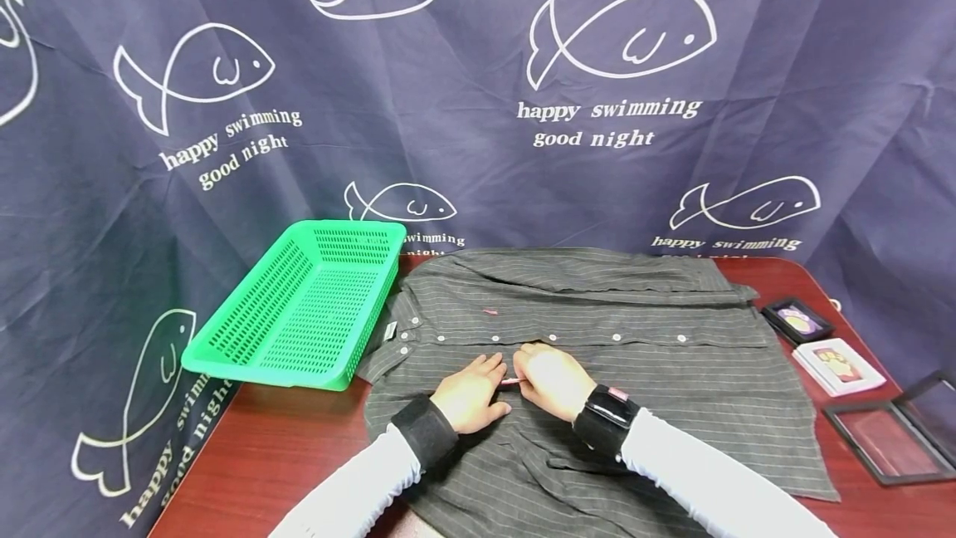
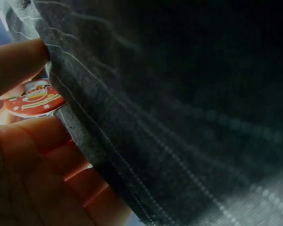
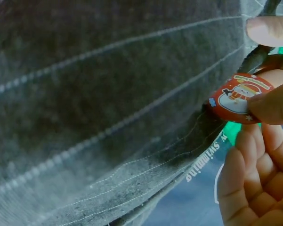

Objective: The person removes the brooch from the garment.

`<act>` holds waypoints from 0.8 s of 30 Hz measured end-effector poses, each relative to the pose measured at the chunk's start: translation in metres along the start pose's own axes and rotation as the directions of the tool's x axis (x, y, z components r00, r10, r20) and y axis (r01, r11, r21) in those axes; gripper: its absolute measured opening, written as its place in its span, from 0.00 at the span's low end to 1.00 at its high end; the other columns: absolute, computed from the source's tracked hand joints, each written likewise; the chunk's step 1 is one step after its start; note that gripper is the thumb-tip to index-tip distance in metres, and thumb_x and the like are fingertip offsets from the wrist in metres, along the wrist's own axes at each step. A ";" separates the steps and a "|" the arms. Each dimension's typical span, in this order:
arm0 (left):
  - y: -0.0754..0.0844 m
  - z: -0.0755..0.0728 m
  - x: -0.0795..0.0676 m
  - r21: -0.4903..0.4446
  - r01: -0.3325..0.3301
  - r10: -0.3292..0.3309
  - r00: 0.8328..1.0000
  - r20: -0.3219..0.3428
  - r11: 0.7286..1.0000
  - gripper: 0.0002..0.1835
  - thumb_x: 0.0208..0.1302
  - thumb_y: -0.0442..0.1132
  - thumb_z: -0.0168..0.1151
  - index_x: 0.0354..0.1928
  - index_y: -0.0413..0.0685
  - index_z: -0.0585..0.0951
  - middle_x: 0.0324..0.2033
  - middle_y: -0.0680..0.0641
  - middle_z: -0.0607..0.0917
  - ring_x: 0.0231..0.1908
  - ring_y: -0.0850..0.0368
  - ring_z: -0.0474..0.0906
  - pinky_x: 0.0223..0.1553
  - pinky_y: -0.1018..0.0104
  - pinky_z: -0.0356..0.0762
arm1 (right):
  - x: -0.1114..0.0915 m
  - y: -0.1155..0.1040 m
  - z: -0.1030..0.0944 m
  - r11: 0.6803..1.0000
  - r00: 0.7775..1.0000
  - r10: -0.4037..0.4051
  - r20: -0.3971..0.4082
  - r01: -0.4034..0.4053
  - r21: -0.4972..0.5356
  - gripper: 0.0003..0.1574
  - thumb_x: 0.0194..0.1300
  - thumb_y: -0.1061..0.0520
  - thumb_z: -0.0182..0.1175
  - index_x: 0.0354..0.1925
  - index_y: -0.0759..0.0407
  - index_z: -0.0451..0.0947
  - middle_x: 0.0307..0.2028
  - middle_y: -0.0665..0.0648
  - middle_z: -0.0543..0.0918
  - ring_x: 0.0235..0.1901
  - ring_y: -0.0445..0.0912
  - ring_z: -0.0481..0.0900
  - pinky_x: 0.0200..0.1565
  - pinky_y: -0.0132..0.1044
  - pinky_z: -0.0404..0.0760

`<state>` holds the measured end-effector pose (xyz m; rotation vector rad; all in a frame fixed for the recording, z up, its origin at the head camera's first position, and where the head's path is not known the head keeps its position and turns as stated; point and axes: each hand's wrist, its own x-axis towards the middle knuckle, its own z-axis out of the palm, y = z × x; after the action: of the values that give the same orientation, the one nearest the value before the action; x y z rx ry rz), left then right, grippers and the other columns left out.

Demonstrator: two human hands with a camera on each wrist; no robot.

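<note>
A dark grey pinstriped button-up shirt (image 1: 650, 413) lies spread on the table. On its front, below the button line, my right hand (image 1: 554, 380) pinches a red Christmas sticker (image 3: 240, 99) with a snowman printed on it. The thumb lies over the sticker's face in the right wrist view, and the other fingers curl beneath. My left hand (image 1: 469, 393) rests on the shirt with fingers extended and thumb spread, its fingertips close to the sticker. The left wrist view shows the sticker (image 2: 35, 99) beyond the left thumb, at the cloth's edge.
A green plastic basket (image 1: 299, 314) stands at the left. Another small red piece (image 1: 490, 311) lies on the shirt above the buttons. At the right are a dark framed box (image 1: 797, 320), a white box with a picture (image 1: 840, 365) and an opened black frame case (image 1: 889, 442).
</note>
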<state>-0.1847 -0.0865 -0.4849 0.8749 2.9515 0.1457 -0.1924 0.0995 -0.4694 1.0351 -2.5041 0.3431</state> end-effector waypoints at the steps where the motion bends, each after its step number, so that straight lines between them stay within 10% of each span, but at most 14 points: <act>1: 0.000 0.000 0.000 -0.002 0.000 0.000 1.000 0.000 1.000 0.34 0.61 0.54 0.64 0.65 0.41 0.74 0.67 0.43 0.73 0.66 0.44 0.71 0.64 0.57 0.71 | 0.000 0.000 0.000 1.000 1.000 -0.004 0.001 0.004 -0.009 0.19 0.41 0.63 0.70 0.22 0.51 0.67 0.23 0.47 0.73 0.27 0.45 0.75 0.30 0.38 0.76; 24: -0.007 -0.004 0.001 -0.161 -0.046 0.038 0.998 -0.057 0.986 0.31 0.67 0.58 0.57 0.62 0.41 0.77 0.62 0.43 0.79 0.62 0.50 0.77 0.60 0.57 0.75 | -0.005 0.001 0.001 0.998 0.996 -0.066 0.059 0.064 0.028 0.18 0.44 0.63 0.72 0.20 0.50 0.70 0.22 0.46 0.73 0.25 0.42 0.73 0.29 0.35 0.74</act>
<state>-0.1902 -0.0923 -0.4819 0.9247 2.9186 0.4113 -0.1903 0.1033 -0.4722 1.1505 -2.5175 0.3310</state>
